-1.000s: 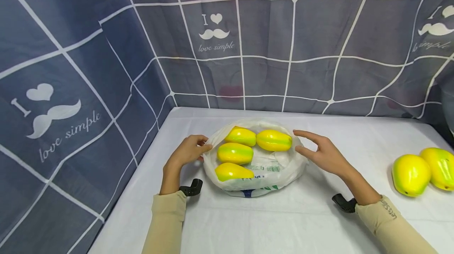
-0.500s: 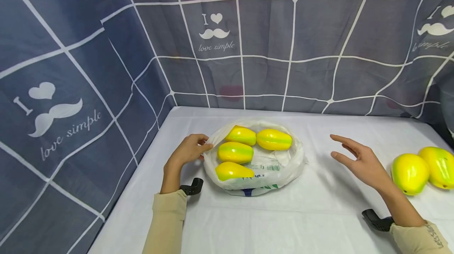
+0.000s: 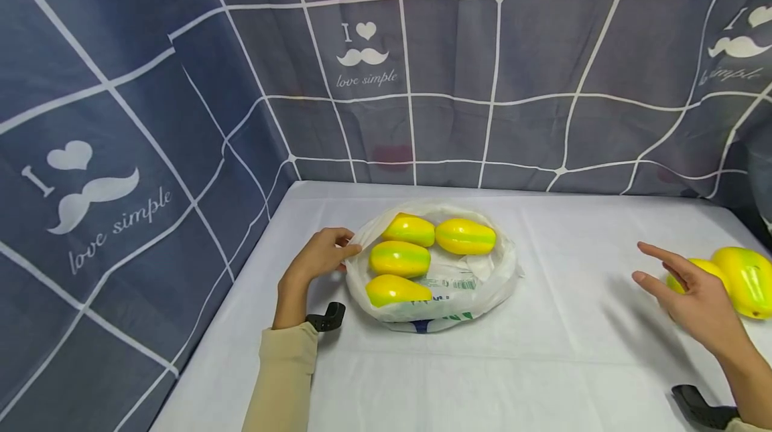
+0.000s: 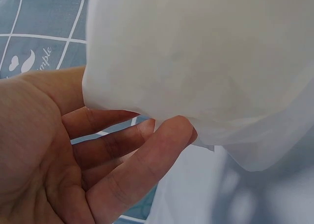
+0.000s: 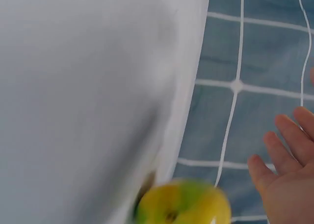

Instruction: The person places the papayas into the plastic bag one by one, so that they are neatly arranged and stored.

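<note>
Fingers of my left hand (image 3: 318, 256) pinch the bag (image 3: 482, 295), likely steadying its mouth; my right hand (image 3: 693, 295), empty, fingers extended, hovers near two fruits (image 3: 744, 279).

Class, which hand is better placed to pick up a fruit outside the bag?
Probably the right hand: open and empty, it is close to the two loose fruits, while the left hand, farther off, pinches the edge of the white bag.

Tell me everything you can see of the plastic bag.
The plastic bag is white, thin-looking and slightly translucent, with green and dark-blue print. It rests on the white-covered table, mouth open upward, rim uneven. Four yellow-green fruits lie inside: three along its left, one back right. The left hand pinches its left rim.
</note>
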The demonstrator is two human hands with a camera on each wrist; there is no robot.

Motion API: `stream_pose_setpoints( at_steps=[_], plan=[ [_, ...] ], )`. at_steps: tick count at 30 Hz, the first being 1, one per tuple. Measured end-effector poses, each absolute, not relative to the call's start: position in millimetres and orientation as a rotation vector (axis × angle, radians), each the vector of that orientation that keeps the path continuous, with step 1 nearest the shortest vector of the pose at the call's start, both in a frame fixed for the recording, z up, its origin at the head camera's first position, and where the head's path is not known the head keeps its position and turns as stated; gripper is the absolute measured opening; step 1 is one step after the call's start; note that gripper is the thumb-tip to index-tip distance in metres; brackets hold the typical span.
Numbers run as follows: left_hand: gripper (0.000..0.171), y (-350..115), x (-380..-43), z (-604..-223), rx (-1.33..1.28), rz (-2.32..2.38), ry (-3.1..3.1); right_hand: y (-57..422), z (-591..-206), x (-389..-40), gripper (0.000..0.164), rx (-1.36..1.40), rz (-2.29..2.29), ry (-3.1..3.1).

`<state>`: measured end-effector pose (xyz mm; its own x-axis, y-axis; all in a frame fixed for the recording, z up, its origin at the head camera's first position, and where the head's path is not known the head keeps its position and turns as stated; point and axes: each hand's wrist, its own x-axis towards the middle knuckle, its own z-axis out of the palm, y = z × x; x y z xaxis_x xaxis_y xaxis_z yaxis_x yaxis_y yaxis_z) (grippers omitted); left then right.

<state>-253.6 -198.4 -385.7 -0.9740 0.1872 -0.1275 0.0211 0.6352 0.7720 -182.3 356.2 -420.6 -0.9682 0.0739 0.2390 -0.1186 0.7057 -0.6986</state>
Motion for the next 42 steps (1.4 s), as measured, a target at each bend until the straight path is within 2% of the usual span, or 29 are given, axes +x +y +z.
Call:
stream_pose_setpoints(
  at_steps=[7, 19, 33, 42],
  plan=[
    [0.033, -198.4, -254.3, -385.3, 0.186, 1.24, 2.669, 373.2, -426.5, -172.8, 0.06, -0.262, 1.048, -2.669],
    [0.035, -198.8, -254.9, -387.3, 0.187, 1.221, 2.669, 390.0, -434.4, -170.5, 0.052, -0.35, 1.046, -2.554],
    [0.031, -197.4, -253.8, -386.5, 0.188, 1.226, 2.666, 400.2, -450.4, -176.1, 0.053, -0.238, 1.055, -2.563],
    [0.03, -196.3, -253.0, -386.0, 0.194, 1.203, 2.685, 396.9, -448.4, -181.0, 0.046, -0.142, 1.153, -2.484]
  ],
)
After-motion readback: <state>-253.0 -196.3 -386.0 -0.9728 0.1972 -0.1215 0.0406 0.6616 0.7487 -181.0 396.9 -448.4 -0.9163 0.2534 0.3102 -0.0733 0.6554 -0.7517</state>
